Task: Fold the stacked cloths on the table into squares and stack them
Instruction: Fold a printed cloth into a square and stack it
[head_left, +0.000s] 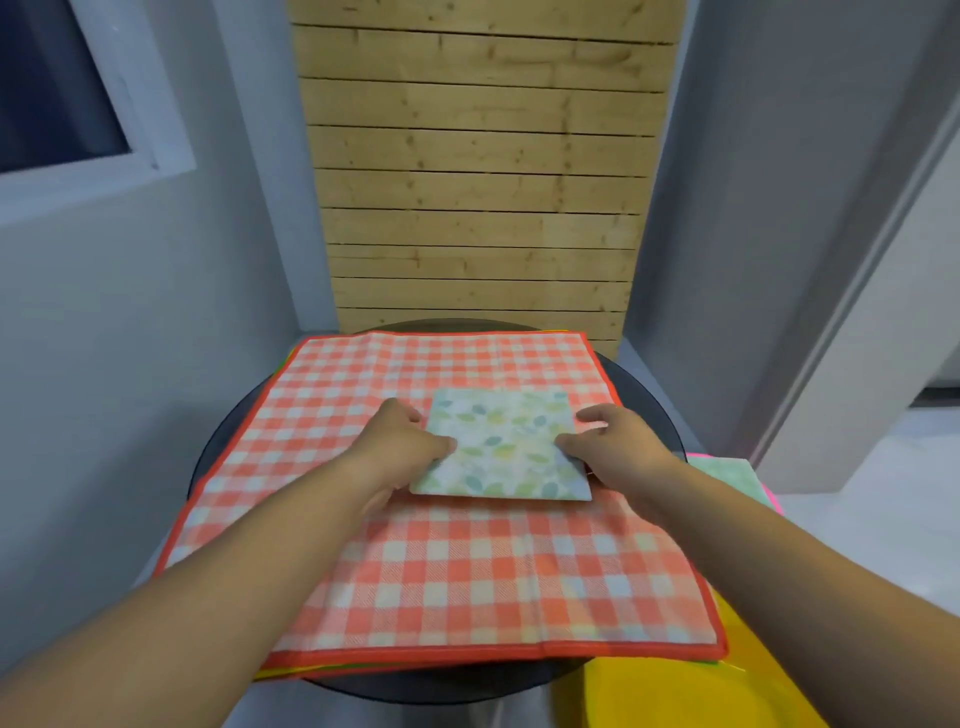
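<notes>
a folded leaf-print cloth (506, 447) lies mid-frame on a red checked cloth (467, 571), which tops a stack on a round dark table (639, 405). the left hand (402, 441) pinches its left edge, thumb on top. the right hand (618, 441) pinches the right edge the same way. at right, a green cloth (727, 473) — lower right, something yellow (675, 701).
</notes>
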